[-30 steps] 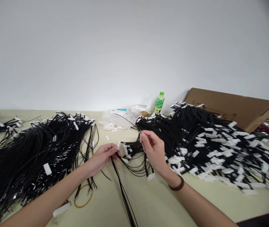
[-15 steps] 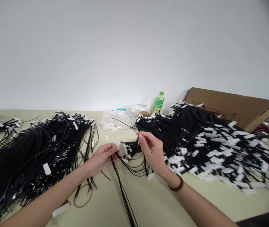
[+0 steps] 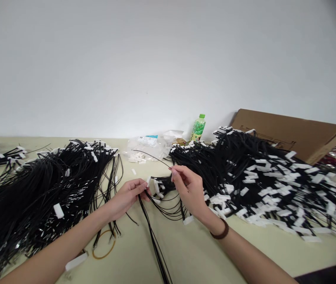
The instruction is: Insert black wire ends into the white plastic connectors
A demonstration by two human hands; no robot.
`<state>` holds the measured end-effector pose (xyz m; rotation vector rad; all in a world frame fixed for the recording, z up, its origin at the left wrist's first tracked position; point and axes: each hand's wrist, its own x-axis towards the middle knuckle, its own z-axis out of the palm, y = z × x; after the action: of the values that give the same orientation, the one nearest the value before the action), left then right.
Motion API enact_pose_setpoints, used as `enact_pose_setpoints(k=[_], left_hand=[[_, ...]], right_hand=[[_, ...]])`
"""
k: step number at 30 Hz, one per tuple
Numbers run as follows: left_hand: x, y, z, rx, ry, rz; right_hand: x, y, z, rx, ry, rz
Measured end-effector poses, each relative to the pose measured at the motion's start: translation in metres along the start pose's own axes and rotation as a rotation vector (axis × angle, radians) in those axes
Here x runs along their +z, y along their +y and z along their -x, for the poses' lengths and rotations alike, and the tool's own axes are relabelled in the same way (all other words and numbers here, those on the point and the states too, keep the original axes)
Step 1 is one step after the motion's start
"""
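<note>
My left hand (image 3: pixel 132 192) is closed around a bundle of thin black cords (image 3: pixel 153 232), whose loose lengths run down toward the table's front edge. A small white strip (image 3: pixel 149 180) shows at its fingertips. With thumb and forefinger, my right hand (image 3: pixel 188 187) pinches a single black cord (image 3: pixel 150 155) whose free end points up and to the left. Just beyond the left fingertips, more cords with white strips (image 3: pixel 157 188) lie on the table, curving beneath the right hand. How the pinched cord runs inside either hand is hidden.
Large heaps of black cords lie at the left (image 3: pixel 55 173) and the right (image 3: pixel 232 161). At the back are a clear plastic bag (image 3: pixel 147 148) with white pieces, a green-capped bottle (image 3: pixel 197 128) and a cardboard box (image 3: pixel 283 132). A yellow-brown loop (image 3: pixel 104 257) lies near the left forearm.
My right hand has shifted very slightly to the left, and the free end of the pinched cord has dipped a little. The left hand stays in place.
</note>
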<state>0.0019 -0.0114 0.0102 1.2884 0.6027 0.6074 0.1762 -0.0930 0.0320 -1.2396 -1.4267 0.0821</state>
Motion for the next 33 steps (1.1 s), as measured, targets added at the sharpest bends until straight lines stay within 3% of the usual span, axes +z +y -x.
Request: enact_pose_setpoints(k=[33], left_hand=[[0.0005, -0.0017, -0.0008, 0.008, -0.025, -0.046]], right_hand=[[0.0008, -0.0027, 0.0016, -0.125, -0.119, 0.064]])
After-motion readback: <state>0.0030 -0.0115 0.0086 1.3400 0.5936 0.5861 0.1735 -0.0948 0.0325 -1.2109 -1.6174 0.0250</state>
